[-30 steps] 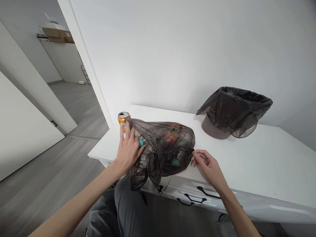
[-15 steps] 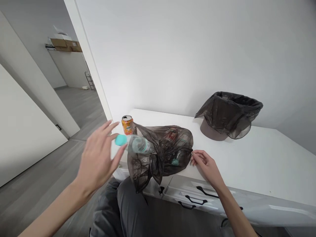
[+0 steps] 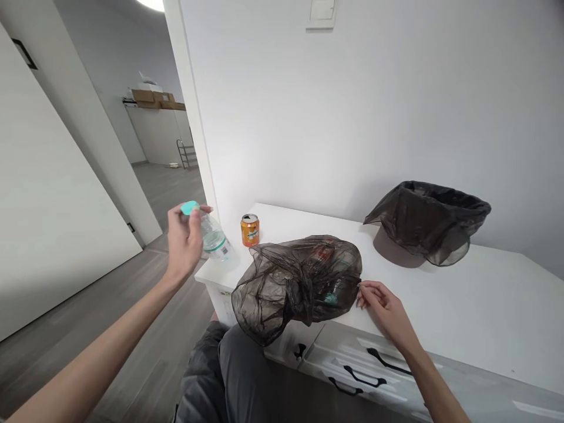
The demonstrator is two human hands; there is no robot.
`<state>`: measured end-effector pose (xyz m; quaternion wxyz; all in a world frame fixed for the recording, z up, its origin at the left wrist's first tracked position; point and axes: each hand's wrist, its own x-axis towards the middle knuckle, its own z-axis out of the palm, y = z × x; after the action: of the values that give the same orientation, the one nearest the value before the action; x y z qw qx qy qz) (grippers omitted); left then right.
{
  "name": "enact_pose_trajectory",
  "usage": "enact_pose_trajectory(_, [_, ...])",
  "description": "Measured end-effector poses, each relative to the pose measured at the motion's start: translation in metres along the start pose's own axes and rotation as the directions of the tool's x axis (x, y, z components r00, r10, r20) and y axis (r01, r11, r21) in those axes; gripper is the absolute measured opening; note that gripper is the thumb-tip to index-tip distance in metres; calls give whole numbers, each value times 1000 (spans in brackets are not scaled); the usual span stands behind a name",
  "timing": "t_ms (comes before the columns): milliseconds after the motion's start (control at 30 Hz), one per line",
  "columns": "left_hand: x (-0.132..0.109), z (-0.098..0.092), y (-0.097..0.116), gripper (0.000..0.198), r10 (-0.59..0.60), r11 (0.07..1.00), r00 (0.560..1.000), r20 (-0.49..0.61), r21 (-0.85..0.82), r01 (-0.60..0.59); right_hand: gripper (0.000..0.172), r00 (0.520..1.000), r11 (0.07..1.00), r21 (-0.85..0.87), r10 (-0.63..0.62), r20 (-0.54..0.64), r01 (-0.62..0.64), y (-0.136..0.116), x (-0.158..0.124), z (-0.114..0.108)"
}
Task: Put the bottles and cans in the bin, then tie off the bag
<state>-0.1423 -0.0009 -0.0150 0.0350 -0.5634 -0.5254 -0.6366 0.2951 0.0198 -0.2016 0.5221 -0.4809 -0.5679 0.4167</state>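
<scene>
My left hand (image 3: pixel 185 238) is closed around the neck of a clear plastic bottle (image 3: pixel 214 239) with a turquoise cap. The bottle tilts down to the right, its base by the left end of the white cabinet top. At its right stands an orange drink can (image 3: pixel 250 230), upright, its top opened. A dark see-through garbage bag (image 3: pixel 317 267) lies on the cabinet, bottles and something red showing through it. Its loose end hangs over the front edge. My right hand (image 3: pixel 382 302) pinches the bag's right side.
A brown bin (image 3: pixel 394 251) lined with another dark bag (image 3: pixel 423 214) stands at the back right against the wall. White drawers with black handles (image 3: pixel 365 376) run below the cabinet top (image 3: pixel 480 305). An open doorway lies at the left.
My left hand has drawn the bottle left and up, away from the bag. The bag's loose end has spread out. My right hand keeps its pinch, and the view has shifted.
</scene>
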Motion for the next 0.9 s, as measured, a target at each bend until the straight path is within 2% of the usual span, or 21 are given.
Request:
enact_pose_trajectory(167, [5, 46, -52, 41, -68, 997, 991, 115, -21, 71, 52, 1000, 1000, -2, 22, -17, -22, -2, -1, 1])
enact_pose_trajectory(300, [-8, 61, -80, 60, -119, 991, 966, 230, 90, 100, 54, 999, 999, -7, 38, -36, -38, -9, 0, 3])
enact_pose_trajectory(467, [-27, 66, -100, 80, -105, 972, 974, 201, 227, 58, 50, 999, 997, -64, 44, -30, -45, -11, 1, 2])
enact_pose_trajectory(567, [-32, 76, -111, 85, -148, 965, 968, 201, 244, 97, 48, 999, 996, -81, 47, -22, -49, -10, 1, 0])
enact_pose_trajectory(800, [-23, 109, -132, 84, -202, 973, 924, 323, 177, 151, 46, 998, 996, -75, 56, -15, -57, -1, 0, -1])
enact_pose_trajectory(900, [-22, 113, -141, 91, -213, 974, 897, 388, 151, 166, 45, 999, 996, -74, 54, -5, -54, 0, -1, -2])
